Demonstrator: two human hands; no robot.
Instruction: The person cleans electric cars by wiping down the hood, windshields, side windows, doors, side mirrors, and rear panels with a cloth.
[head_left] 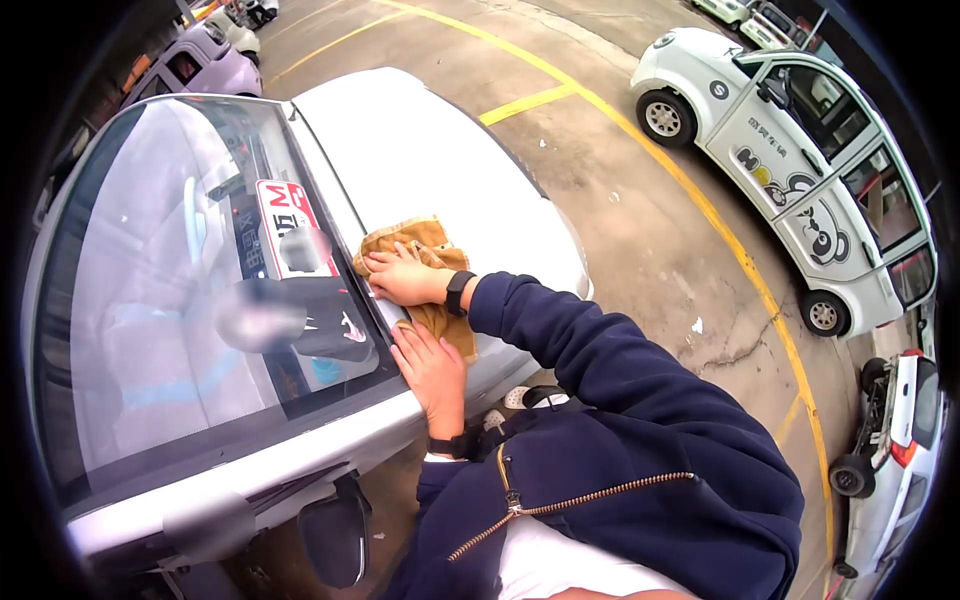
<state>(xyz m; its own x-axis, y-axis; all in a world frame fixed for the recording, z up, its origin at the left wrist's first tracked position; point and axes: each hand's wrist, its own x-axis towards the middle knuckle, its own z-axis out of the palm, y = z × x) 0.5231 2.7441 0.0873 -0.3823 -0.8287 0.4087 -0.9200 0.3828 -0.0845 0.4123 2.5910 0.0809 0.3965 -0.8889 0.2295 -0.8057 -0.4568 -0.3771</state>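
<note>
A mustard-brown cloth (425,236) lies bunched on the white car hood (430,150), close to the base of the windshield (150,250). My right hand (408,277), with a black band at the wrist, is closed on the cloth and presses it against the hood. Nearer to me, my left hand (432,372) rests with its fingers stretched out at the hood's rear edge beside the windshield. Its fingertips touch the lower part of the cloth. The underside of the cloth is hidden.
A side mirror (335,530) sticks out at the lower left. Across a yellow ground line (690,185) stands a white car with panda graphics (800,170). Another white vehicle (905,450) is at the lower right. A lilac car (190,70) stands at the upper left.
</note>
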